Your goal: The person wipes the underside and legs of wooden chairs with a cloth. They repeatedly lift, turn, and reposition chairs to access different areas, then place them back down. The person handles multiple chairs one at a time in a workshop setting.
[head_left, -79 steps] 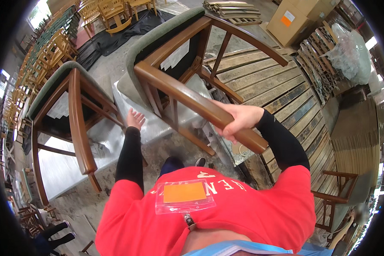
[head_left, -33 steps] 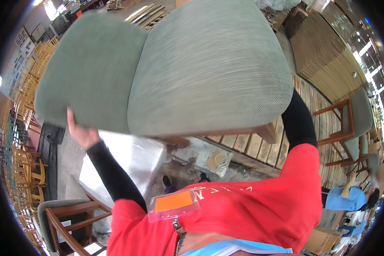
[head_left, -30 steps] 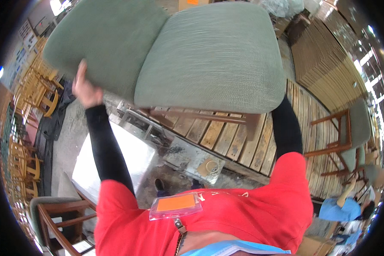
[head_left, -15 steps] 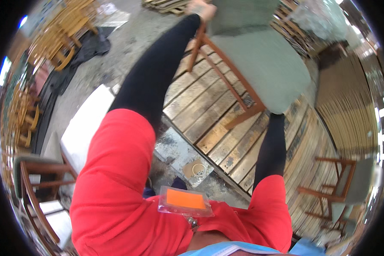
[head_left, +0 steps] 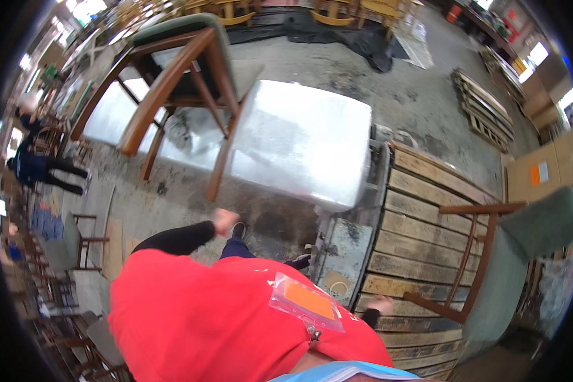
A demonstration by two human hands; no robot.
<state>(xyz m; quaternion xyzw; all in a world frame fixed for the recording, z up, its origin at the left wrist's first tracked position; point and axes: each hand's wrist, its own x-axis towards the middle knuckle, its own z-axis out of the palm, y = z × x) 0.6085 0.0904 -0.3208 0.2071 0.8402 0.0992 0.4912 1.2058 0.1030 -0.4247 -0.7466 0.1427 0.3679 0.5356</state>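
My left hand point(head_left: 225, 221) hangs beside my body, below the legs of a wooden chair with green upholstery point(head_left: 200, 73). It touches nothing that I can see, and its fingers are blurred. Over the slatted wooden platform point(head_left: 404, 239), my right hand point(head_left: 382, 304) is near the foot of a second chair, with a grey-green seat and back point(head_left: 500, 286). A small gap shows between that hand and the chair leg. Motion smears its fingers too. The left chair stands by a low block with a shiny white covering point(head_left: 302, 140), its brown legs towards me.
Stacked pallets point(head_left: 484, 111) and a cardboard box point(head_left: 544, 169) stand at the far right. Black sheeting point(head_left: 337, 38) lies on the concrete floor near yellow wooden chairs. Another person point(head_left: 35, 159) stands at the far left, beyond a grey chair point(head_left: 63, 245).
Both hands have let go of the grey-green chair, which now stands on the slatted platform. My view has swung left, bringing the other chair and the white-covered block into fuller sight.
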